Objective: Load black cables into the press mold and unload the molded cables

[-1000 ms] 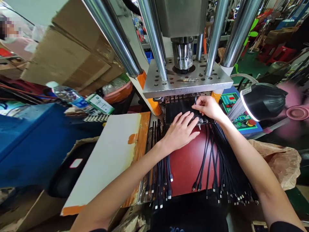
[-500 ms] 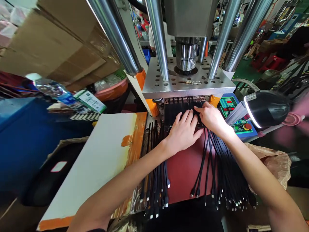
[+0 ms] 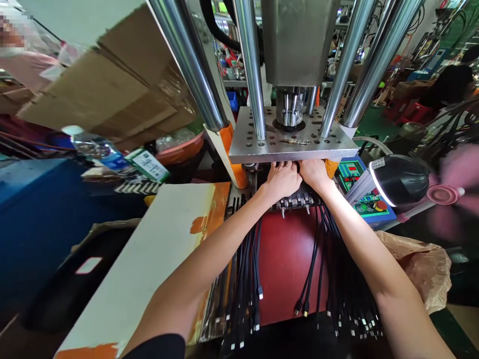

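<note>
A worker's left hand (image 3: 281, 180) and right hand (image 3: 313, 173) press side by side on a metal cable fixture (image 3: 295, 201) at the mouth of a vertical press, just under its perforated steel platen (image 3: 262, 144). Both hands lie palm down with fingers reaching in beneath the platen; the fingertips are hidden there, so whether either grip is closed on the fixture or merely pushing it cannot be told. The fixture sits at the far edge of the red bench top (image 3: 284, 254), partly under the platen, its near row of metal clamps showing below the wrists. From it a fan of black cables (image 3: 329, 279) trails toward the near edge, connectors dangling; a second bundle of black cables (image 3: 243, 284) lies to the left, apart from the fixture.

As far as can be judged, the fixture is loaded and nearly seated in the press, while the platen stands raised clear of it, so pressing is not yet done and the left bundle looks unprocessed.

To the right sit a control panel (image 3: 364, 202) with coloured buttons and a black lamp head (image 3: 400, 178), with a crumpled brown bag (image 3: 422, 269) nearer. To the left lie a white board with orange edges (image 3: 149, 259), a water bottle (image 3: 93, 144) and stacked cardboard (image 3: 112, 94).
</note>
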A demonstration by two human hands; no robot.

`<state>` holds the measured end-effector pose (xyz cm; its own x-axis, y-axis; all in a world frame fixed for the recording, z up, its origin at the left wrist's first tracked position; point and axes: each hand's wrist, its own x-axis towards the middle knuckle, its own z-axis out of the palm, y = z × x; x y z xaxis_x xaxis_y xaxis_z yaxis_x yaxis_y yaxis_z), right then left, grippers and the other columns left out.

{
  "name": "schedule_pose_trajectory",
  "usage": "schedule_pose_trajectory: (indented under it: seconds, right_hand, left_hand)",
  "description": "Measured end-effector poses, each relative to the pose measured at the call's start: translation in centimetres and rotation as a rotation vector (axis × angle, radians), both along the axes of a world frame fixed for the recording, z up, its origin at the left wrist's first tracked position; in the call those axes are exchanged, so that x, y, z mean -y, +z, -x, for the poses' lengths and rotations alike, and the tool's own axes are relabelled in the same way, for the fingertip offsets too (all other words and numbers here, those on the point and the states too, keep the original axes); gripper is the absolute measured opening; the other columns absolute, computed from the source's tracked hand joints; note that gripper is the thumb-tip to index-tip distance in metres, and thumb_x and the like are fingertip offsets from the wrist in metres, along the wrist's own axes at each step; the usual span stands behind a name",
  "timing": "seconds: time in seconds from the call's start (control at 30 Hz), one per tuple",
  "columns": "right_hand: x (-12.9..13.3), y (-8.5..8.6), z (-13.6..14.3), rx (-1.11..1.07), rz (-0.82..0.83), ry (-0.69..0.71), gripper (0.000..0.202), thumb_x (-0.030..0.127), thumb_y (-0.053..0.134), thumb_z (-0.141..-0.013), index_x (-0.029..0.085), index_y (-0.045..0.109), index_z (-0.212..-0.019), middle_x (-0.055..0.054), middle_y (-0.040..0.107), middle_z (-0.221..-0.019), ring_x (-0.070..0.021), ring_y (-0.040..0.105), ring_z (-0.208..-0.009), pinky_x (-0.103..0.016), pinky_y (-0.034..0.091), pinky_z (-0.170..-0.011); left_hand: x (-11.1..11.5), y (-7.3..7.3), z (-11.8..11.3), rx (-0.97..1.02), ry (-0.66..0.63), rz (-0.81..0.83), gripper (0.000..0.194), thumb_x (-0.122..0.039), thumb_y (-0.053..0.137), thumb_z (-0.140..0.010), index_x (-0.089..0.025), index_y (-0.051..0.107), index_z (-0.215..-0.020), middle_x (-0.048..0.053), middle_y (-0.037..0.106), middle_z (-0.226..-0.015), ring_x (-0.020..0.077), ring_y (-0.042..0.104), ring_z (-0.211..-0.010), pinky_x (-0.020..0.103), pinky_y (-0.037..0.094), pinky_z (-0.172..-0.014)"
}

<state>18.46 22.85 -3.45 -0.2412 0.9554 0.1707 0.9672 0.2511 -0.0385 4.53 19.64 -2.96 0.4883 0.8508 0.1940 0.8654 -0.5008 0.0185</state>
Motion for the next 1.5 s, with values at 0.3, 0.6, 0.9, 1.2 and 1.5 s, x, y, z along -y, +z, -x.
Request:
schedule_pose_trajectory:
  seconds: [0.3, 0.6, 0.9, 1.2, 1.5]
  right_hand:
    - [7.2, 1.0, -2.3, -0.125, -0.076, 0.026, 0.038, 0.013, 0.041, -0.102, 0.012, 0.065, -0.131, -0.019, 0.071, -0.129, -0.0285, 0.067, -0.119, -0.036, 0.051, -0.1]
    - [29.7, -6.3, 0.8, -0.052, 0.343, -0.318, 0.017, 0.034, 0.054, -0.106, 0.018, 0.06, -0.102, -0.012, 0.073, -0.094, -0.0271, 0.076, -0.071, -0.031, 0.04, -0.054]
    - [28.2, -7.5, -0.5, -0.308, 0.334, -0.273, 0.017, 0.023, 0.051, -0.103, 0.02, 0.061, -0.09, -0.008, 0.075, -0.088, -0.0251, 0.074, -0.083, -0.032, 0.041, -0.067]
    - [29.1, -7.3, -2.2, -0.995, 0.171, -0.283, 0.023, 0.043, 0.061, -0.1, 0.021, 0.063, -0.109, 0.002, 0.064, -0.076, -0.016, 0.06, -0.063, -0.028, 0.045, -0.064]
    - [35.5, -6.1, 2.4, -1.316, 0.3, 0.01, 0.025, 0.035, 0.058, -0.104, 0.022, 0.059, -0.084, 0.001, 0.061, -0.072, -0.0131, 0.058, -0.061, -0.024, 0.047, -0.058]
  left_hand:
    - [4.2, 1.6, 3.7, 0.099, -0.128, -0.085, 0.045, -0.028, 0.042, -0.107, -0.009, 0.057, -0.145, 0.019, 0.065, -0.146, 0.0276, 0.059, -0.138, 0.043, 0.043, -0.12]
    - [21.2, -4.6, 12.0, -0.171, 0.482, 0.313, 0.03, -0.032, 0.046, -0.106, -0.014, 0.068, -0.096, 0.015, 0.078, -0.093, 0.0315, 0.076, -0.081, 0.035, 0.044, -0.064]
    - [18.0, -4.5, 13.7, 0.486, 0.346, 0.572, 0.039, -0.046, 0.057, -0.098, -0.022, 0.05, -0.069, -0.003, 0.056, -0.066, 0.0163, 0.054, -0.063, 0.029, 0.034, -0.063]
    - [22.2, -3.8, 9.6, 1.05, 0.183, 1.058, 0.044, -0.059, 0.067, -0.092, -0.016, 0.072, -0.085, -0.003, 0.059, -0.066, 0.0098, 0.054, -0.049, 0.022, 0.04, -0.047]
    - [25.0, -4.8, 3.7, 1.532, 0.177, 1.144, 0.051, -0.064, 0.077, -0.085, -0.013, 0.08, -0.088, -0.003, 0.055, -0.057, 0.0059, 0.048, -0.043, 0.017, 0.039, -0.04]
